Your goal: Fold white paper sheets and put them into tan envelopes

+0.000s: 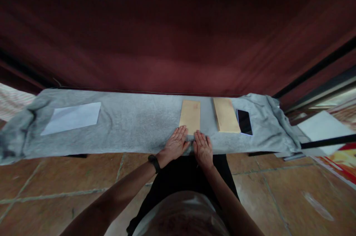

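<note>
A tan paper envelope [190,114] lies flat on the grey cloth in front of me. My left hand [175,143] rests palm down at its near left corner, the fingers stretched out and touching the paper. At the near right corner lies my right hand [203,148], also flat with fingers extended. Neither hand is gripping anything. To the right is a thicker stack of similar tan envelopes [226,115]. A dark-screened phone [244,121] sits against the right side of that stack.
Grey fleecy cloth [139,124] covers the long narrow table, bunched at both ends. White paper [73,117] lies at the left. A dark red curtain-like surface [167,43] rises behind the table. White sheets [324,128] and a dark bar [328,141] are at the far right.
</note>
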A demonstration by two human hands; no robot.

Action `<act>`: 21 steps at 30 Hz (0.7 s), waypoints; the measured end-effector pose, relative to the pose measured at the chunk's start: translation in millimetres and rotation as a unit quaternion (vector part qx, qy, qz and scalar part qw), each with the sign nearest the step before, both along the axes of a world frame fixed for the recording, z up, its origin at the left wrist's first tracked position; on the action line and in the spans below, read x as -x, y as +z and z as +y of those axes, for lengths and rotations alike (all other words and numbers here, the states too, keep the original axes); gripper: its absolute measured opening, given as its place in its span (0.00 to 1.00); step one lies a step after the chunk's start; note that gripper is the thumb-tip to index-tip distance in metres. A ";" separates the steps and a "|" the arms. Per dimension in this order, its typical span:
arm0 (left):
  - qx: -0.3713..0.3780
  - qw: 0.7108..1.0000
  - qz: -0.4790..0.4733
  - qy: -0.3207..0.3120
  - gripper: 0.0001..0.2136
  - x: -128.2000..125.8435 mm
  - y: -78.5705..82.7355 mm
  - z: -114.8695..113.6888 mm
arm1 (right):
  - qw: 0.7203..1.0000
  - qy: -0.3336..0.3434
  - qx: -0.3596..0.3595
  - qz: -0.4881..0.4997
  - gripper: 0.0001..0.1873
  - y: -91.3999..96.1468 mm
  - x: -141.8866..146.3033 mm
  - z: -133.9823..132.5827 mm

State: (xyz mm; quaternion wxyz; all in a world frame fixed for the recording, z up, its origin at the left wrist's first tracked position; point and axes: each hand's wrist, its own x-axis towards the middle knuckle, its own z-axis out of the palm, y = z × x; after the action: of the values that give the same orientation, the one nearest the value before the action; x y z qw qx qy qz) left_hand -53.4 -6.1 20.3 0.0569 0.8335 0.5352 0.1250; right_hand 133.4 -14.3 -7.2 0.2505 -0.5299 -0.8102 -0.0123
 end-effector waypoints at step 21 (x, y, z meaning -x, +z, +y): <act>0.003 0.999 0.021 0.044 0.29 -53.2 -5.2 137.4 | 0.999 -0.031 0.019 0.004 0.26 10.5 8.0 0.4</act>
State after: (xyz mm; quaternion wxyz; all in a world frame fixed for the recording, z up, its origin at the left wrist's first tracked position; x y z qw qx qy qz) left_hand -0.1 131.3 15.2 0.0423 0.8117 0.5724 0.1079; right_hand 125.4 -13.9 3.3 0.2428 -0.5596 -0.7924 -0.0028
